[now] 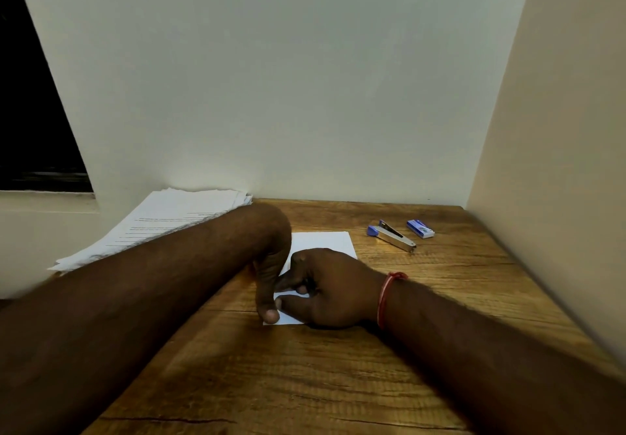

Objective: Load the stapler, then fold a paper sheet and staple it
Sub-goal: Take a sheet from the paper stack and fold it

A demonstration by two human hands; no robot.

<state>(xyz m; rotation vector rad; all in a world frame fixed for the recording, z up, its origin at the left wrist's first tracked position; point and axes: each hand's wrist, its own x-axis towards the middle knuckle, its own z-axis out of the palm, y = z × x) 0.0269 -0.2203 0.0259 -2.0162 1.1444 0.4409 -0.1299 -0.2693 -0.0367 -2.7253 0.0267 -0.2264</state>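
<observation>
1. A white paper sheet [321, 241] lies flat on the wooden table [305, 384], in the middle, with both hands on its near half.
2. The left hand [271, 265] comes in from the left with its fingers held together and pointing down. 1 fingertip [271, 315] presses the sheet's near-left corner against the table.
3. The right hand [330, 290], with a red thread [386, 295] round its wrist, rests on the sheet with curled fingers that reach toward the left hand. A strip of paper shows between its fingers and thumb; whether it pinches the paper or only presses it cannot be told.
4. The stapler [391, 234], blue and silver, lies on the table right of the sheet and apart from it, untouched.
5. A small blue box [420, 228] sits just right of the stapler.
6. A stack of printed papers [159, 221] lies at the far left by the wall.
</observation>
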